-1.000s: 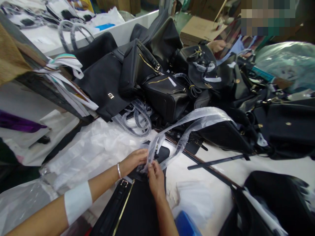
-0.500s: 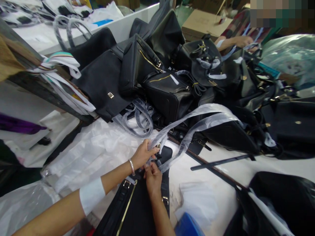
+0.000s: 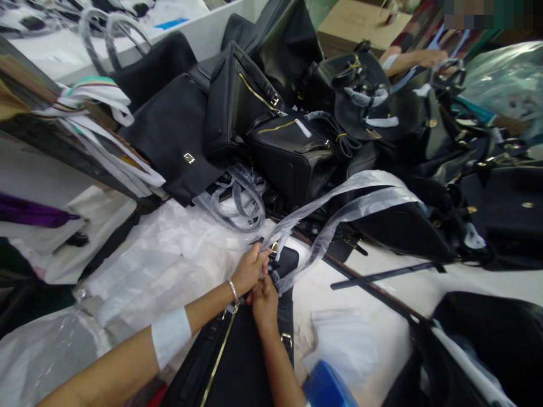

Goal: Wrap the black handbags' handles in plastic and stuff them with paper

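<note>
A black handbag (image 3: pixel 244 362) with a gold zip lies in front of me, running down past the lower edge of the view. My left hand (image 3: pixel 251 270) is closed at its top end, gripping the lower part of a plastic-wrapped strap (image 3: pixel 318 249) beside a gold buckle (image 3: pixel 275 249). Just below, nearly touching it, my right hand (image 3: pixel 264 299) has its fingers pinched together. What those fingers hold is hidden. From the bag the wrapped strap arches away to the right over other bags.
Several black handbags (image 3: pixel 292 152) are heaped across the back. Crumpled white wrapping (image 3: pixel 148 271) spreads on the left. A thin black strip (image 3: pixel 382 276), a stack of white sheets (image 3: pixel 343 339) and a blue object (image 3: pixel 328 387) lie rightward. Another person's arm (image 3: pixel 411 59) shows at the back right.
My left hand has shifted slightly down and closer to my right hand, its fingers more closed. The view has moved a little; the bag and strap stay in about the same place.
</note>
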`<state>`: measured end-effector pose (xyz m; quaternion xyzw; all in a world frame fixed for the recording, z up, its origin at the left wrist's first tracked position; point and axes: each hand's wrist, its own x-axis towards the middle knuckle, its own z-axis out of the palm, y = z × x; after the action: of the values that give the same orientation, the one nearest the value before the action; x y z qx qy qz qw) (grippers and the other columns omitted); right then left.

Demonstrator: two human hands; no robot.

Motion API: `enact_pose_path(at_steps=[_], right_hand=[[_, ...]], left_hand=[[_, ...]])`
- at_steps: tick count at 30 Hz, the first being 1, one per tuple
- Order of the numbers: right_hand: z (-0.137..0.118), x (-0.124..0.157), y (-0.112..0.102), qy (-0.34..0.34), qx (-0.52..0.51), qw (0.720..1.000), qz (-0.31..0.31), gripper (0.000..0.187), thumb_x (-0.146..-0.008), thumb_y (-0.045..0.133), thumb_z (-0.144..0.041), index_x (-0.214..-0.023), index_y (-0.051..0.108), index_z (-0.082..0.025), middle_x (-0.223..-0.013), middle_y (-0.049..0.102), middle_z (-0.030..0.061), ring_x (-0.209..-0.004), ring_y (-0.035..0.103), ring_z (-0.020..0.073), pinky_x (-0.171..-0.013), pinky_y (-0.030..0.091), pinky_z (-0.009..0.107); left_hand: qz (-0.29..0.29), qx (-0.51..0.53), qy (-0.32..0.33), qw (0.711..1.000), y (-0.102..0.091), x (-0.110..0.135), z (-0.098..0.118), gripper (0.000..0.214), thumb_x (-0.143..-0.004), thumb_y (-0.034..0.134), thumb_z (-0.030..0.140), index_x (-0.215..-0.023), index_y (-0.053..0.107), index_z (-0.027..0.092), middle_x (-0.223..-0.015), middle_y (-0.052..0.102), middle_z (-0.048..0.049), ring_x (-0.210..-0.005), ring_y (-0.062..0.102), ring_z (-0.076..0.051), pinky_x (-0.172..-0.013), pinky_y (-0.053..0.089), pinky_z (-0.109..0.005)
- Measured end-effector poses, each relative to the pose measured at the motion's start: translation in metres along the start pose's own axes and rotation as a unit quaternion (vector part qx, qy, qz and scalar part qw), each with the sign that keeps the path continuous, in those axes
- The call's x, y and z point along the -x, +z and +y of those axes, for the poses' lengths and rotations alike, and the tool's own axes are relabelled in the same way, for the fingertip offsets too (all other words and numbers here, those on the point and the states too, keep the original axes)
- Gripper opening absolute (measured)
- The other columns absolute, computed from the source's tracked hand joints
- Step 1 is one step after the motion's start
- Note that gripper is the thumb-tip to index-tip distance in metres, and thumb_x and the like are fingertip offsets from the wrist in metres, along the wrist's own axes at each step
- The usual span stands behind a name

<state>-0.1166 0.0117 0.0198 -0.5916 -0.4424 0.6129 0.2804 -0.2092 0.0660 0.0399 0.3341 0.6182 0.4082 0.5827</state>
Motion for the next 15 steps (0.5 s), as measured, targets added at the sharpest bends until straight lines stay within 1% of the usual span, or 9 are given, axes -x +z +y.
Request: enact_pose_path(at_steps=[1,3,6,8,10,12,15], right_hand=[[0.001,0.000,0.000,0.003,-0.012,1.000,0.002,0.015,-0.084,0.046,-0.029,-0.091,0.055,-0.020,-0.050,0.050,-0.0067,-0.042,0.046,0.0131,-0.045,0.037,0.024],[0.005,-0.001,-0.001,0.007,-0.035,0.999,0.005,0.014,-0.082,0.046,-0.026,-0.092,0.054,-0.020,-0.053,0.051,-0.0061,-0.043,0.046,0.0130,-0.045,0.038,0.024],[0.010,0.000,-0.003,0.013,-0.037,0.999,-0.002,0.017,-0.081,0.046,-0.025,-0.094,0.054,-0.020,-0.063,0.058,-0.0025,-0.048,0.050,0.0135,-0.048,0.041,0.025],[0.012,0.001,-0.006,-0.005,0.022,1.000,-0.002,0.021,-0.080,0.050,-0.026,-0.099,0.056,-0.020,-0.077,0.064,0.0014,-0.060,0.057,0.0162,-0.057,0.046,0.027],[0.011,0.002,-0.009,-0.039,0.118,0.992,0.011,0.018,-0.078,0.055,-0.024,-0.094,0.060,-0.020,-0.088,0.065,0.0048,-0.076,0.061,0.0202,-0.070,0.048,0.032],[0.009,0.002,-0.011,-0.062,0.187,0.980,0.027,0.012,-0.077,0.056,-0.021,-0.087,0.063,-0.019,-0.091,0.065,0.0077,-0.084,0.061,0.0230,-0.078,0.046,0.034],[0.006,0.002,-0.010,-0.063,0.202,0.977,0.035,0.016,-0.080,0.052,-0.017,-0.091,0.064,-0.017,-0.092,0.066,0.0098,-0.088,0.061,0.0237,-0.079,0.045,0.034]], left_hand=[[-0.005,-0.007,0.001,1.000,0.001,0.002,-0.004,0.019,-0.090,0.044,0.035,-0.099,0.052,0.020,-0.063,0.051,0.0059,-0.054,0.053,-0.010,-0.052,0.042,-0.019],[-0.017,-0.019,-0.001,1.000,0.003,0.007,-0.011,0.020,-0.090,0.044,0.034,-0.101,0.052,0.020,-0.063,0.052,0.0052,-0.056,0.055,-0.011,-0.054,0.044,-0.021],[-0.040,-0.028,-0.006,0.999,-0.001,0.011,-0.018,0.020,-0.089,0.046,0.034,-0.100,0.053,0.019,-0.065,0.054,0.0040,-0.060,0.057,-0.012,-0.057,0.045,-0.022],[-0.056,-0.029,-0.007,0.998,-0.007,0.011,-0.019,0.020,-0.089,0.045,0.035,-0.098,0.053,0.019,-0.065,0.054,0.0038,-0.063,0.058,-0.013,-0.059,0.047,-0.022],[-0.068,-0.033,-0.009,0.997,-0.012,0.009,-0.019,0.022,-0.090,0.042,0.036,-0.097,0.052,0.018,-0.065,0.053,0.0032,-0.064,0.059,-0.013,-0.059,0.047,-0.022],[-0.079,-0.045,-0.007,0.996,-0.016,0.009,-0.019,0.024,-0.090,0.040,0.038,-0.098,0.052,0.018,-0.068,0.056,0.0022,-0.064,0.059,-0.013,-0.059,0.047,-0.023],[-0.089,-0.081,0.006,0.993,-0.017,0.016,-0.021,0.022,-0.090,0.041,0.036,-0.096,0.054,0.019,-0.072,0.060,0.0013,-0.065,0.059,-0.014,-0.065,0.048,-0.025]])
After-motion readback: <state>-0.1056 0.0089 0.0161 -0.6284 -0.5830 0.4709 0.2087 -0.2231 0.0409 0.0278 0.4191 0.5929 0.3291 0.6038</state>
